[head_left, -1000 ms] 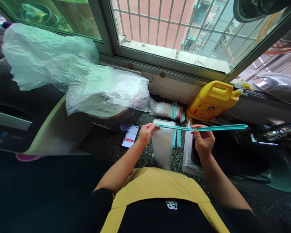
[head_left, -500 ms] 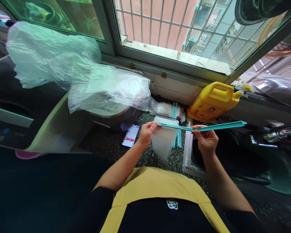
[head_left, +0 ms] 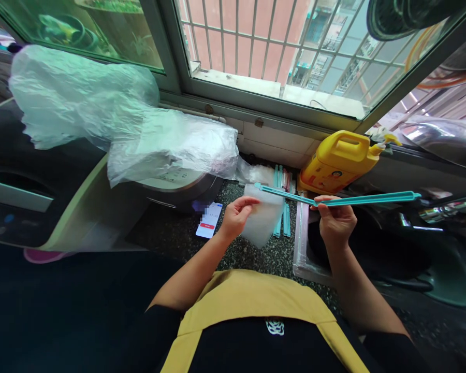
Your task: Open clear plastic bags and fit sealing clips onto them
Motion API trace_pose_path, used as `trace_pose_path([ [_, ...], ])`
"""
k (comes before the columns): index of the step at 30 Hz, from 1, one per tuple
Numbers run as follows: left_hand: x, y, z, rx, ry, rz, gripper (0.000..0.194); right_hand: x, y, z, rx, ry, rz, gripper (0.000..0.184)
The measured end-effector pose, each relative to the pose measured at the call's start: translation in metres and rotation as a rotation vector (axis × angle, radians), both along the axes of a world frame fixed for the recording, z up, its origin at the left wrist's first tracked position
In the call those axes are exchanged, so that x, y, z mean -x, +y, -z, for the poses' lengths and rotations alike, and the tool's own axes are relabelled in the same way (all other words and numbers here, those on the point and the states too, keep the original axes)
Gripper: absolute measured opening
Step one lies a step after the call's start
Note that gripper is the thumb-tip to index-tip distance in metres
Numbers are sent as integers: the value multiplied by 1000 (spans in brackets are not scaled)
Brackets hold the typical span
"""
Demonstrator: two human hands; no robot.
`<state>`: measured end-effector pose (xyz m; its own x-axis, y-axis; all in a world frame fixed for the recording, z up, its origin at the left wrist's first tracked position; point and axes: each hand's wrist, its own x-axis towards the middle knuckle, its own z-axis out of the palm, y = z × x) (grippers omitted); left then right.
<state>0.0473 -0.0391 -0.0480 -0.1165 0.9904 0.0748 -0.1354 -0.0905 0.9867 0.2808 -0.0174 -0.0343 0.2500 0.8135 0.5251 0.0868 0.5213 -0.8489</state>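
Note:
My left hand (head_left: 236, 216) pinches the upper left edge of a clear plastic bag (head_left: 263, 221) held above the speckled counter. My right hand (head_left: 334, 220) grips a long teal sealing clip (head_left: 336, 200) near its middle. The clip's left end sits at the bag's top right corner, and its right end reaches out over the sink. More teal clips (head_left: 283, 224) lie on the counter behind the bag, beside a pile of bags (head_left: 258, 173).
A yellow jug (head_left: 339, 161) stands at the window ledge to the right. A phone (head_left: 208, 220) lies on the counter. A plastic-covered appliance (head_left: 166, 150) fills the left. A dark sink (head_left: 376, 254) with a white rim lies at right.
The clip has slid to the right along the bag's top, now touching only its corner. The bag has been lifted and hangs shorter. My left hand stays at its edge.

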Motion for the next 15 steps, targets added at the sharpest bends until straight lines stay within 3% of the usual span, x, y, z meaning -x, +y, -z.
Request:
trace_pose_path([
  [9, 2, -3, 6, -110, 30, 15, 17, 5, 5, -7, -71, -8, 78, 14],
  [15, 4, -5, 5, -74, -111, 104, 59, 11, 7, -2, -80, -107, 48, 11],
])
